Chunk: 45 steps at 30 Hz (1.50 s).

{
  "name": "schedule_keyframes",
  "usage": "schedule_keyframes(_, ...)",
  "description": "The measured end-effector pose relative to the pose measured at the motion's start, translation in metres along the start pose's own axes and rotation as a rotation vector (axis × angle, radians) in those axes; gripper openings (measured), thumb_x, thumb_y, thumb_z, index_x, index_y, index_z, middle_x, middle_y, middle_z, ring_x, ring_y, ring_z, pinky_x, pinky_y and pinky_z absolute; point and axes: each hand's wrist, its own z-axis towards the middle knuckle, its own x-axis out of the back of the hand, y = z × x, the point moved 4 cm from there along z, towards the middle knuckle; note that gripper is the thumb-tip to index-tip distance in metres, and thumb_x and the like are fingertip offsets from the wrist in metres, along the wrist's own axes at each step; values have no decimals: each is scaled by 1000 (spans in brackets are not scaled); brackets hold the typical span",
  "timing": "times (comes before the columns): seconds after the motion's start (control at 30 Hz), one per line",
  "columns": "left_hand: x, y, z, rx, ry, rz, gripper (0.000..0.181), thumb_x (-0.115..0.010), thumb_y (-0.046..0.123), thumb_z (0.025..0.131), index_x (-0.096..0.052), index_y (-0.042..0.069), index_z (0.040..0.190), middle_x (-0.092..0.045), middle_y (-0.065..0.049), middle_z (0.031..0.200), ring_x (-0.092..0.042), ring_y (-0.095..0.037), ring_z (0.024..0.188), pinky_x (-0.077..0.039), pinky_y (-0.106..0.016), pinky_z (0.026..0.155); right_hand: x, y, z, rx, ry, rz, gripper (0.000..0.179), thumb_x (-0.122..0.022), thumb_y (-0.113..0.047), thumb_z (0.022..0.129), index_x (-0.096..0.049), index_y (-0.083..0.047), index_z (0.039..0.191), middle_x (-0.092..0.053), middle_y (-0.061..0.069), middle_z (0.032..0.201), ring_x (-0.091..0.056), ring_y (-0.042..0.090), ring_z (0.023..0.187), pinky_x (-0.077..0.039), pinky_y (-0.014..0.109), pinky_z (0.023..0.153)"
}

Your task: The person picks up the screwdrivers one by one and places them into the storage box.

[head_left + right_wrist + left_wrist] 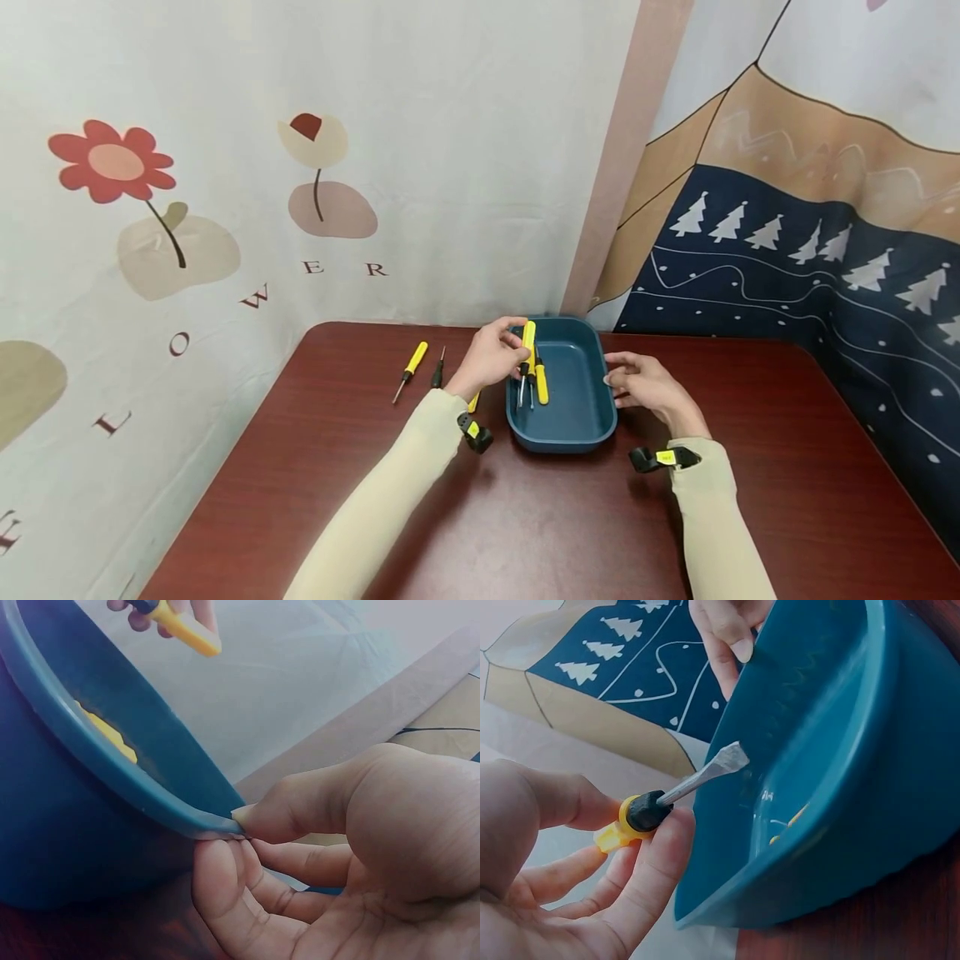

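My left hand (489,360) pinches a flathead screwdriver (701,778) by its yellow-and-black handle, above the left side of a blue bin (564,443). Its flat metal tip points down towards the bin in the head view. Inside the bin, on the left, lie yellow-handled screwdrivers (542,385), partly covered by the held one. At the bin's right side, my right hand (651,387) grips the rim (191,823) between thumb and fingers.
Left of the bin, a yellow-and-black screwdriver (412,363) and a dark-handled screwdriver (437,377) lie on the reddish-brown table (525,517). A yellow handle (474,402) shows partly from behind the left wrist. A printed curtain (450,167) hangs behind the table.
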Motion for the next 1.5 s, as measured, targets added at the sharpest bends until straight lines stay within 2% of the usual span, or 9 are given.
schedule_keyframes(0.2,-10,4,9,6,-4,-1,56,-70,3,93,-55,14,147,-62,-14,100,-68,-21,66,-66,-48,72,2,0,0,1,8,2,54,-58,-5,100,-40,4,151,-64,9,101,-61,15,78,-61,27,68)
schedule_keyframes(0.5,-25,10,20,28,-36,64,54,-69,5,95,-54,13,147,-63,-11,98,-67,-22,63,-65,-51,75,0,0,0,2,2,-2,54,-57,-6,101,-40,4,151,-64,8,99,-60,15,78,-61,27,69)
schedule_keyframes(0.67,-32,16,25,48,-49,99,53,-69,7,95,-54,14,146,-63,-10,96,-65,-21,62,-65,-49,75,1,-2,1,6,6,-14,53,-56,-6,101,-41,3,151,-64,9,102,-60,16,78,-61,27,69)
schedule_keyframes(0.97,-39,18,36,95,-19,189,49,-70,10,96,-56,14,143,-63,-9,93,-63,-18,66,-64,-38,72,1,1,1,2,1,-12,52,-55,-6,101,-41,4,151,-65,11,105,-61,15,78,-61,27,69)
schedule_keyframes(1.07,-42,18,40,110,-19,194,50,-70,9,96,-55,13,144,-64,-12,98,-65,-20,69,-65,-37,73,1,1,1,2,1,-19,52,-55,-6,101,-41,3,151,-64,12,105,-61,16,79,-61,27,70)
schedule_keyframes(1.27,-47,17,45,145,-44,215,53,-70,8,95,-51,10,145,-59,-20,120,-71,-27,71,-66,-42,79,1,0,0,-1,0,-17,52,-55,-7,102,-41,4,151,-65,12,105,-61,16,79,-62,27,70)
schedule_keyframes(1.5,-53,15,52,128,-74,282,53,-67,6,96,-48,5,145,-58,-21,123,-70,-29,71,-66,-42,78,1,0,1,1,3,-23,52,-54,-7,102,-41,3,151,-65,13,106,-62,16,80,-62,27,70)
